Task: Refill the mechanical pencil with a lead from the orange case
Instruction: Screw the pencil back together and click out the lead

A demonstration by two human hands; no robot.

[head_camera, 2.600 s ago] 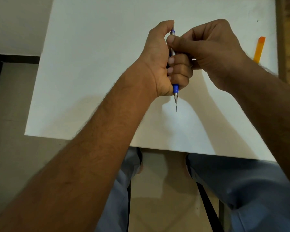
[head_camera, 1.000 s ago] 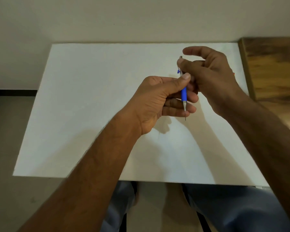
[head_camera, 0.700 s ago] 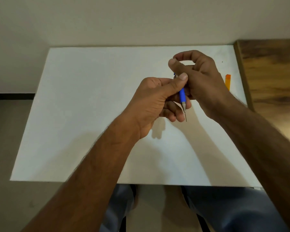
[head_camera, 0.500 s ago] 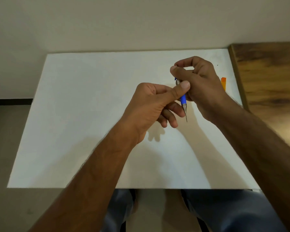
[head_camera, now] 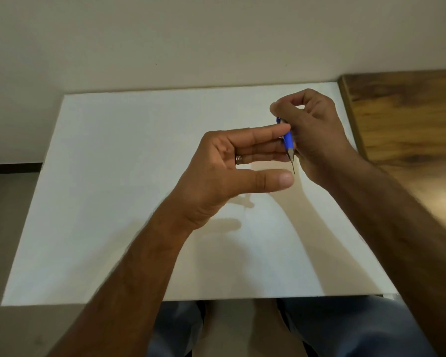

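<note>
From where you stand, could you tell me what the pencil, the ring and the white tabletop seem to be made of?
Pencil: glossy blue grip, probably plastic; grey tip and clip look metallic.
Ring on the left hand: silvery sheen, likely metal.
White tabletop: smooth matt surface, perhaps laminate or painted board; unclear which.

Left hand (head_camera: 224,166) spread, right hand (head_camera: 317,132) seemingly pinching.

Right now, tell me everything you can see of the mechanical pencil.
The mechanical pencil is slim, with a blue grip section, a grey tapered metal-looking cone below it and a thin dark tip pointing down toward the white table. A small blue piece, probably the clip, shows near its upper end. It stands nearly upright, slightly tilted, held above the table. The right hand grips its upper part, hiding the top. The left hand has its fingers straight, their tips at the blue grip; actual contact is unclear.
</note>
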